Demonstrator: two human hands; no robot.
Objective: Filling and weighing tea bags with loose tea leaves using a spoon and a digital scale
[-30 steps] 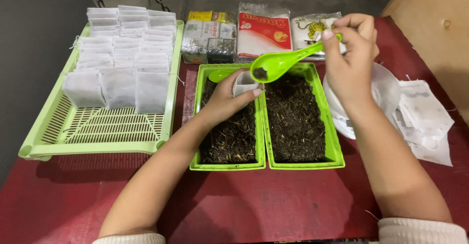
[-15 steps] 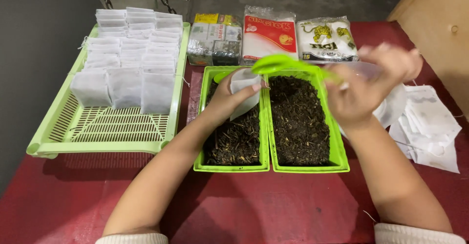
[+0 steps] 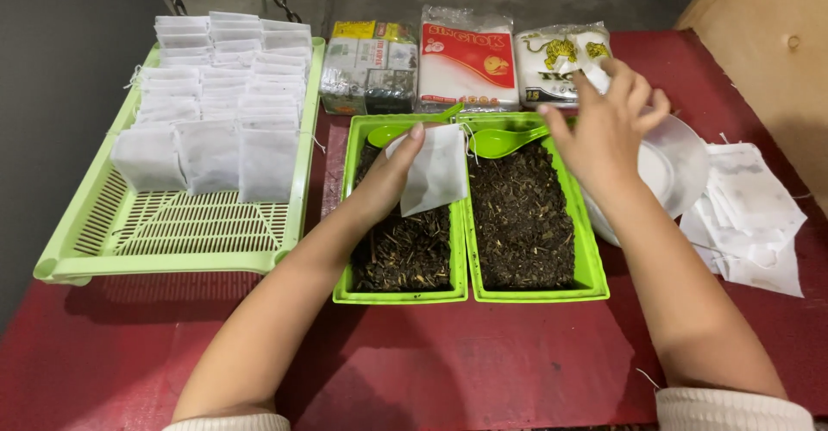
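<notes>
Left hand point(image 3: 390, 181) over the left green tray point(image 3: 348, 224), pinching a small white bag point(image 3: 436, 170) by its side edge. Thumb on top of the bag, other fingers hidden under it. Bag hanging flat over the dark tea leaves point(image 3: 405, 250), covering part of them. Hard to tell if the bag is full or empty.

Right hand point(image 3: 608, 129) up above the right green tray point(image 3: 591, 258), fingers spread and half curled, seen from the back. Cannot tell if anything is held in it; the palm faces away. Part of a white round plate point(image 3: 677, 163) hidden behind that hand and wrist.

Two green spoons: one point(image 3: 504, 142) lying at the top of the right tray on the leaves, the other point(image 3: 388, 132) at the top of the left tray, its bowl partly behind the bag.

On the left, a big green basket point(image 3: 172, 241) with slats, rows of white filled bags point(image 3: 216, 94) stacked in its far half. Far rows too small to count.

On the right, a loose heap of flat white bags point(image 3: 750, 215) on the red surface point(image 3: 483, 362), touching the plate's edge.

At the back, three packets point(image 3: 466, 56) in a row, just beyond the trays. Sleeve cuffs cut off at the bottom edge.
</notes>
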